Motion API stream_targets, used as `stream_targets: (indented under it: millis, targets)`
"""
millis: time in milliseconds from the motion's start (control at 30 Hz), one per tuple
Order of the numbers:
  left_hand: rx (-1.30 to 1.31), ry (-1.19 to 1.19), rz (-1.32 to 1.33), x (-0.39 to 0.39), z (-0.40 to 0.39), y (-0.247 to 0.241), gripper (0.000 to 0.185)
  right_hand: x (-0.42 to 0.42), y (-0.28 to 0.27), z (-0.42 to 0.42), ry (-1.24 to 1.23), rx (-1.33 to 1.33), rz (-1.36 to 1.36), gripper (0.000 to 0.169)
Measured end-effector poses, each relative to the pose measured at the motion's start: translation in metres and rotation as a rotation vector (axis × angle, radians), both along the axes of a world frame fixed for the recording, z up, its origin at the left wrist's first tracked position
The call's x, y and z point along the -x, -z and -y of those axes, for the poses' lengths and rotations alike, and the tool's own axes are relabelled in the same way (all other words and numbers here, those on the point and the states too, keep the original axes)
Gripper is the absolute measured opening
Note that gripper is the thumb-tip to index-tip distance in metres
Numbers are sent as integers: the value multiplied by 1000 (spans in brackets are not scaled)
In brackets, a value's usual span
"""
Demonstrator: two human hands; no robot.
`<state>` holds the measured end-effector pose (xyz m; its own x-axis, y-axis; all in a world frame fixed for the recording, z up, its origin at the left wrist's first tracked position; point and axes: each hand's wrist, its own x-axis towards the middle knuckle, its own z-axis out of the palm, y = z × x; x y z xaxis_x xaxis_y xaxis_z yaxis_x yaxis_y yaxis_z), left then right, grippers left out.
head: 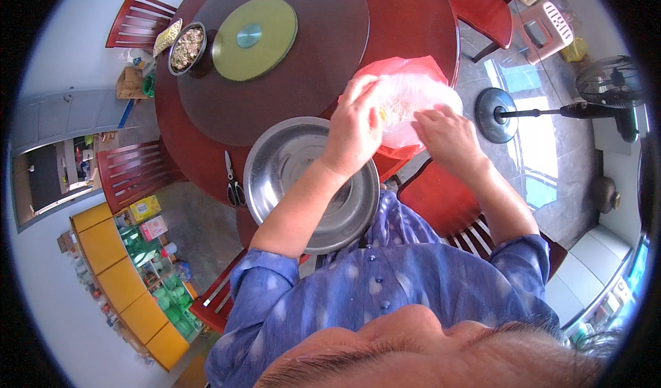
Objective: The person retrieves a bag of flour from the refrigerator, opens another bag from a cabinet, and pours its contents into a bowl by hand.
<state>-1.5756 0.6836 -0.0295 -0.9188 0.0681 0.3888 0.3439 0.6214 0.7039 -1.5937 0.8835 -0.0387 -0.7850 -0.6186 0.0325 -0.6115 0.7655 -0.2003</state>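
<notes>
Both hands are at a red plastic bag [403, 68] with a whitish, translucent inner bag [421, 86] at the table's right edge. Pale contents, hard to identify, show inside. My left hand [359, 124] is at the bag's left side, fingers curled at its rim. My right hand [448, 132] touches the near right side of the inner bag, fingers bent. Whether either hand grips the plastic is not clear. Below my left forearm a wide stainless steel basin [294, 155] stands at the table's near edge, with nothing large inside. Left of it lie scissors [231, 181] with black handles.
A brown lazy Susan [320, 42] bears a green round board [258, 42]. A metal bowl of chopped food [187, 48] and a tray of pale pieces [168, 37] stand at far left. Wooden chairs [439, 197] surround the table. A standing fan [497, 115] is at right.
</notes>
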Motion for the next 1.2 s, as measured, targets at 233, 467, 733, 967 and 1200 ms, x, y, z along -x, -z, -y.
stream_targets:
  millis: [233, 467, 733, 967, 1200]
  targets:
    - [7, 130, 78, 2, -11, -11, 61, 60, 80, 41, -65, 72, 485, 19]
    - [-105, 127, 75, 2, -21, -12, 53, 116, 78, -22, -72, -278, 171, 29]
    - [110, 121, 25, 5, -9, 3, 40, 112, 104, 0, 245, -103, -62, 20]
    - [127, 71, 79, -2, -11, -8, 50, 107, 69, -9, 15, -464, 73, 24]
    - [-23, 81, 153, -15, -11, 1, 66, 54, 31, -9, 93, 162, 312, 21]
